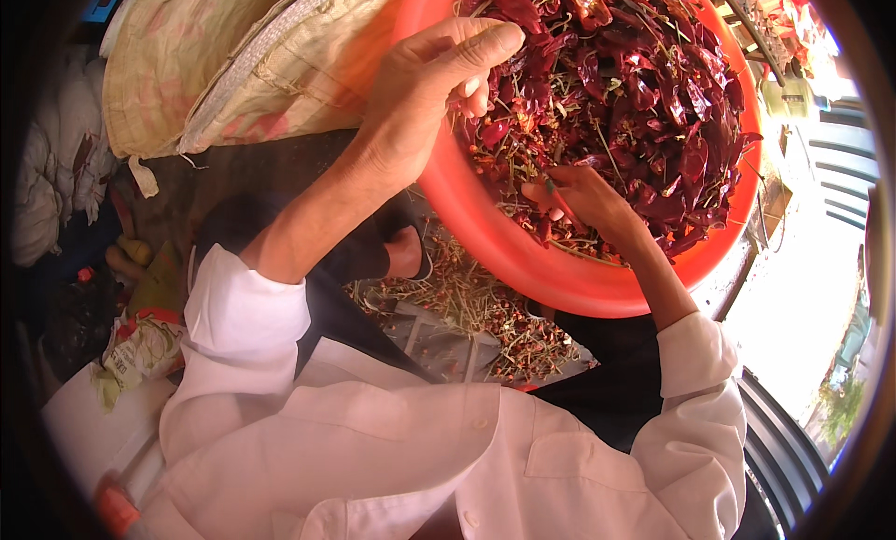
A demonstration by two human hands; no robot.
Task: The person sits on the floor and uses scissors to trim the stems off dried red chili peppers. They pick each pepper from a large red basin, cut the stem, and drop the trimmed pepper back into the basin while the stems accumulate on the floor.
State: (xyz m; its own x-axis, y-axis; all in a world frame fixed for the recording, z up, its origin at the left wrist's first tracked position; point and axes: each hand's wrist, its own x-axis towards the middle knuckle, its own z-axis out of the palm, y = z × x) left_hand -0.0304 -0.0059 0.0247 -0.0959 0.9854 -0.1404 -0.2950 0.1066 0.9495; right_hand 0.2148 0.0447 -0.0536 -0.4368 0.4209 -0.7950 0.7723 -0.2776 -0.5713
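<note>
A large red plastic basin (490, 242) stands before me, heaped with dried red chili peppers (651, 99) and loose stems. My left hand (448, 64) is raised over the basin's left side, thumb against the curled fingers; whether anything small is between them cannot be seen. Lower down, my right hand (574, 197) reaches in among the peppers near the basin's front edge. Its fingers are around scissors (563, 204) with a red and green handle, whose blades are hidden among the stems.
A woven sack (280, 71) lies against the basin's left side. Cut stems and bits (483, 309) cover part of the tiled floor below the basin. Bags and a crumpled packet (147, 344) lie at the left. A slatted dark chair (784, 442) is at the right.
</note>
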